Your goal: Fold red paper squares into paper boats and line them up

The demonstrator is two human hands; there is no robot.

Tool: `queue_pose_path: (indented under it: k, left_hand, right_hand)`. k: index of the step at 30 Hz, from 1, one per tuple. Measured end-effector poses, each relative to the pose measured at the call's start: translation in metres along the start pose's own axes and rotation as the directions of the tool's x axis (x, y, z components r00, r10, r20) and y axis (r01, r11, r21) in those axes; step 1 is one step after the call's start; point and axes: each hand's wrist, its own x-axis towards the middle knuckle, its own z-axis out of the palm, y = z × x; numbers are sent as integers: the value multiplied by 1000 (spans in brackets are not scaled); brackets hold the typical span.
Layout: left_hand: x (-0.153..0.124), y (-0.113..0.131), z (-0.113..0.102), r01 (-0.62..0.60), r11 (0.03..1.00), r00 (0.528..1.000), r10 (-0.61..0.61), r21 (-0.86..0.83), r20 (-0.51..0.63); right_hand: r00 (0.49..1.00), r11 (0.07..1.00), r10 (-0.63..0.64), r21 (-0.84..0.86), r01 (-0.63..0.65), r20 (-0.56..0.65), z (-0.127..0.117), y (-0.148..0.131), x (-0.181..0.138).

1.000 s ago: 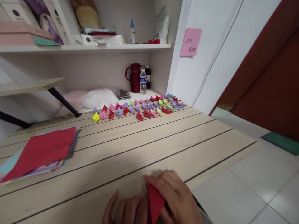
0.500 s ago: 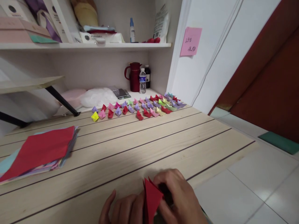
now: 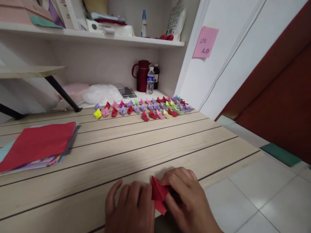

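Observation:
A red folded paper (image 3: 159, 192) is held between my two hands near the table's front edge. My left hand (image 3: 132, 207) grips its left side, fingers closed and the thumb side hidden. On the other side, my right hand (image 3: 183, 197) pinches the paper between thumb and fingers. The paper has a pointed top, with a flap hanging below. Off to the left lies a stack of coloured paper with a red sheet (image 3: 41, 145) on top. Several small folded paper boats, among them a yellow one (image 3: 97, 114) and a red one (image 3: 145, 116), stand in rows along the back.
The striped wooden table (image 3: 116, 145) ends at a slanted right edge above the tiled floor (image 3: 245, 191). Behind the boats stand a dark red jug (image 3: 142, 76) and a water bottle (image 3: 150, 81). A raised stand with a black leg (image 3: 63, 94) is at the left.
The red paper has turned and opened out between my hands, now showing a lower flap. Both hands appear further into view. The camera view has tilted slightly down.

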Motion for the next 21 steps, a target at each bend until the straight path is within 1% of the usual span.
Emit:
queue_pose_path:
  k: [3, 6, 10, 13, 16, 19, 21]
  left_hand:
    - [-2, -1, 6, 3, 997, 998, -8, -71, -62]
    - [-5, -4, 9, -6, 995, 998, -1, -100, -67]
    - [-9, -9, 7, -31, 997, 999, 30, -71, -17]
    - [-12, -13, 4, -70, 997, 997, 70, 14, 12]
    - [-13, -17, 0, -106, 992, 994, 103, 71, 48]
    - [-14, -21, -5, -133, 988, 986, 123, 83, 112]
    - [-14, -26, -8, -174, 980, 976, 159, 99, 147]
  right_hand:
    - [1000, 1000, 0, -8, 0, -6, -1, 4, -2]
    - [1000, 1000, -23, 4, 23, 18, -5, 5, -2]
    - [994, 996, -86, -32, 88, 61, -10, 6, -3]
    - [987, 986, -138, -82, 145, 85, -11, 9, -5]
    - [983, 982, -147, -103, 159, 113, -13, 10, -6]
    - [965, 974, -172, -110, 196, 196, -19, 11, -7]
    - [933, 956, -211, -137, 259, 290, -24, 13, -8]
